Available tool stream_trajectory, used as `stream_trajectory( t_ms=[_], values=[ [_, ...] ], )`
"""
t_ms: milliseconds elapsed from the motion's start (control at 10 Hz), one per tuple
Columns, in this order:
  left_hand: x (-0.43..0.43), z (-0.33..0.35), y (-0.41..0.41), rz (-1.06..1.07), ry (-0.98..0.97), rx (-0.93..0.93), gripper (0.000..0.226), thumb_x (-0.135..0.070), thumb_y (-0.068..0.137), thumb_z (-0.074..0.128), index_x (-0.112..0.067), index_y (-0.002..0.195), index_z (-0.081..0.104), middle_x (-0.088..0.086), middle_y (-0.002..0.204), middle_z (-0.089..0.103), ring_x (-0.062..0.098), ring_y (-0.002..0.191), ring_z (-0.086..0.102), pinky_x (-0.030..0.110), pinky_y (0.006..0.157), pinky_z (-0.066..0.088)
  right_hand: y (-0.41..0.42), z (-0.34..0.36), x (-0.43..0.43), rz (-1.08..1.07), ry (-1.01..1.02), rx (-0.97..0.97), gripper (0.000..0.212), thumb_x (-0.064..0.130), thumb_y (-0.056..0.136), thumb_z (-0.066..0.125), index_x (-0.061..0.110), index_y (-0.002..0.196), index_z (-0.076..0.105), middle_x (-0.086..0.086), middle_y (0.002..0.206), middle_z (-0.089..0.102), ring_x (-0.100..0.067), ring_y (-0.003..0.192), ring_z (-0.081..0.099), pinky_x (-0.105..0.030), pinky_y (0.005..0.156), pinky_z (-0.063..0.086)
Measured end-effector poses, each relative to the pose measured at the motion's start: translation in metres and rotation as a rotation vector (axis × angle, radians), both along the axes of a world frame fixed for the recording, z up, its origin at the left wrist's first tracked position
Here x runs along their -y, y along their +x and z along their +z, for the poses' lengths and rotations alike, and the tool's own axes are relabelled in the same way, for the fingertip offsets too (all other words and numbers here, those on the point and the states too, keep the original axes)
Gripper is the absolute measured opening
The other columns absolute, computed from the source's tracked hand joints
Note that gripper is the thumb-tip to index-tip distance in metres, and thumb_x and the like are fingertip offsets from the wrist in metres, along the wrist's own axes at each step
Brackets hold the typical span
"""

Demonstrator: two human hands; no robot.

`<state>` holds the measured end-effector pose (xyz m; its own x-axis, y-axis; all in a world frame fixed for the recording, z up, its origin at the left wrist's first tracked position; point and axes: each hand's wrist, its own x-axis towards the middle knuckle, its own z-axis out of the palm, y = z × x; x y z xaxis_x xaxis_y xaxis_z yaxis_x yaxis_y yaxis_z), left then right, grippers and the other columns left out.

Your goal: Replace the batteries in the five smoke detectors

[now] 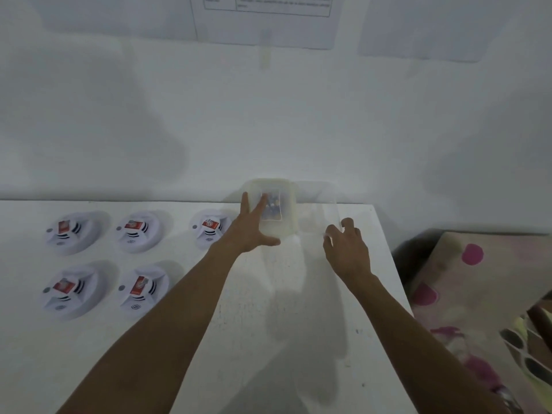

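Five white round smoke detectors lie on the left of the white table (268,309), three in the back row (73,231) (139,230) (209,227) and two in front (70,289) (142,288). Each carries a red battery on top. A translucent plastic box (286,216) stands at the table's back edge with blue-labelled batteries (273,207) inside. My left hand (249,228) lies against the box's left side, fingers straight and spread, thumb along its near wall. My right hand (348,249) pinches the near corner of a clear lid (316,210) just right of the box.
A white wall rises directly behind the table, with a printed sheet (265,19) taped high up. The table's right edge runs close to my right forearm. Beyond it lies a patterned cloth with pink spots (472,279).
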<state>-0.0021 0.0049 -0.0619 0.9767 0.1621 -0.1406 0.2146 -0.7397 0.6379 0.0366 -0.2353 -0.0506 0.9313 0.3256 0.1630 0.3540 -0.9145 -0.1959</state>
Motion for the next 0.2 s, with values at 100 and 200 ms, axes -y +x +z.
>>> stream_trajectory(
  t_ms=[100,200],
  values=[
    [0.0011,0.0089,-0.0050,0.005,0.071,-0.027,0.122,-0.051,0.069,0.080,-0.038,0.150,-0.009,0.005,0.157,-0.027,0.031,0.143,0.023,0.045,0.108,0.033,-0.0036,0.0030,-0.0021,-0.009,-0.012,-0.039,0.023,0.024,0.097,0.047,0.014,0.113,0.059,-0.012,0.129,0.046,-0.027,0.093,0.055,-0.034,0.070,0.053],
    [0.0071,0.0123,-0.0092,0.021,0.136,-0.012,0.119,-0.055,0.069,0.078,-0.036,0.151,-0.006,0.006,0.158,-0.025,0.033,0.145,0.013,0.050,0.106,0.034,-0.0032,0.0031,-0.0039,-0.037,-0.048,-0.041,0.035,0.028,0.095,0.049,0.019,0.128,0.049,-0.013,0.135,0.042,-0.030,0.101,0.053,-0.037,0.080,0.049]
  ],
)
